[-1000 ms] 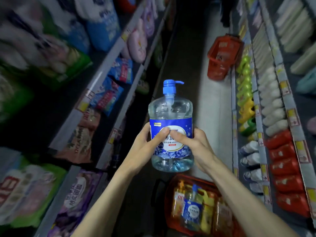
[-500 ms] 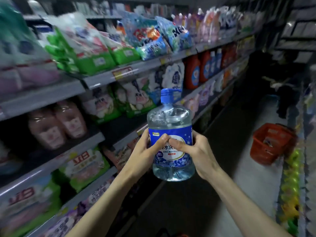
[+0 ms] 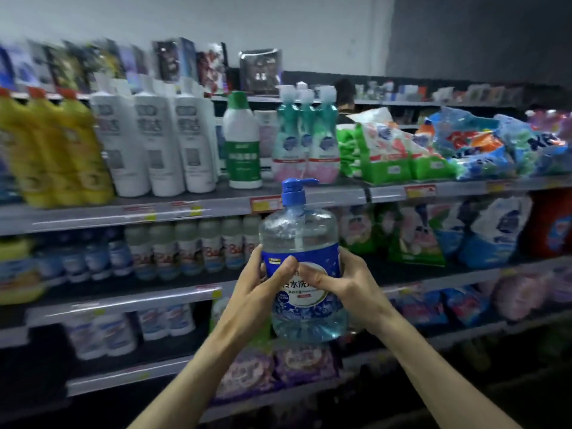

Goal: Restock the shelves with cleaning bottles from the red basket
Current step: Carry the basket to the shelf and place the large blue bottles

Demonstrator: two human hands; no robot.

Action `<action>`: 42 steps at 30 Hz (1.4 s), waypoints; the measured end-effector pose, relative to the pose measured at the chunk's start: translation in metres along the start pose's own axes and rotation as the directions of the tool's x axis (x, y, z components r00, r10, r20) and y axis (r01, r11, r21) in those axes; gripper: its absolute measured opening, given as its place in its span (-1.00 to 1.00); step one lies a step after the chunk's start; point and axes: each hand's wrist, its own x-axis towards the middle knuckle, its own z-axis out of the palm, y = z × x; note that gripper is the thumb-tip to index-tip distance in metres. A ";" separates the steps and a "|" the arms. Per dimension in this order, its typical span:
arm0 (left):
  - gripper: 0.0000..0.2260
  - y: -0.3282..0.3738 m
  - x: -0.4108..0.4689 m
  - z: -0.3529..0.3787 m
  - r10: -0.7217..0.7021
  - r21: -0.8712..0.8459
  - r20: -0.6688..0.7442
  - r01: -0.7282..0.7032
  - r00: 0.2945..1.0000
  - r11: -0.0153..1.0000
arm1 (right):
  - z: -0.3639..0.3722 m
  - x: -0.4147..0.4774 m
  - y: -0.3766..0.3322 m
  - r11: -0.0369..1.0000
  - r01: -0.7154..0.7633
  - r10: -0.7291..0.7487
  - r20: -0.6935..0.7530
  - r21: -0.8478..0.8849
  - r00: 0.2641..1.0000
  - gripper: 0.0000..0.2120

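A large clear pump bottle (image 3: 301, 239) with a blue pump top, a blue label and bluish liquid is held upright at chest height in front of the shelves. My left hand (image 3: 261, 284) grips its left side with the thumb across the label. My right hand (image 3: 346, 283) grips the right side, its thumb also on the label. The bottle hangs before the second shelf (image 3: 185, 292), just below the edge of the upper shelf (image 3: 309, 199). The red basket is out of view.
The upper shelf carries yellow bottles (image 3: 52, 150), white bottles (image 3: 158, 144), a green-labelled bottle (image 3: 243, 144), teal pump bottles (image 3: 305, 137) and detergent bags (image 3: 433, 150). Lower shelves hold small bottles (image 3: 185, 246) and bags (image 3: 414, 233). A person's head (image 3: 345, 92) shows beyond the shelving.
My view has swung up and left from the aisle floor to face the shelves squarely. Both hands still hold the pump bottle the same way. The red baskets have left the view.
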 end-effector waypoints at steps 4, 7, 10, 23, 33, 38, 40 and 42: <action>-0.69 0.020 -0.033 -0.094 -0.007 0.052 -0.160 0.016 0.987 0.999 | 0.096 0.027 -0.005 0.999 0.020 -0.025 0.148 0.038 0.989 -0.56; -0.65 0.036 -0.058 -0.161 0.011 0.128 -0.257 0.023 0.966 0.991 | 0.168 0.039 -0.010 0.998 0.037 -0.049 0.217 0.057 0.975 -0.54; -0.64 0.052 -0.082 -0.222 0.045 0.204 -0.326 0.024 0.944 0.979 | 0.237 0.049 -0.017 0.991 0.073 -0.099 0.250 0.113 0.963 -0.53; -0.63 0.117 -0.161 -0.416 0.186 0.381 -0.522 0.033 0.833 0.924 | 0.467 0.099 -0.054 0.938 0.185 -0.279 0.319 0.293 0.906 -0.43; -0.46 0.154 -0.144 -0.543 0.280 0.455 -0.523 -0.014 0.805 0.891 | 0.585 0.190 -0.084 0.892 0.277 -0.409 0.375 0.357 0.832 -0.36; -0.35 0.168 -0.114 -0.611 0.304 0.501 -0.495 -0.019 0.814 0.866 | 0.633 0.250 -0.093 0.873 0.345 -0.462 0.360 0.344 0.811 -0.38; -0.39 0.175 -0.098 -0.636 0.312 0.504 -0.469 -0.039 0.826 0.863 | 0.646 0.275 -0.098 0.870 0.368 -0.474 0.351 0.329 0.808 -0.40; -0.46 0.180 -0.081 -0.657 0.321 0.494 -0.447 -0.069 0.835 0.867 | 0.656 0.300 -0.103 0.863 0.393 -0.491 0.344 0.318 0.800 -0.44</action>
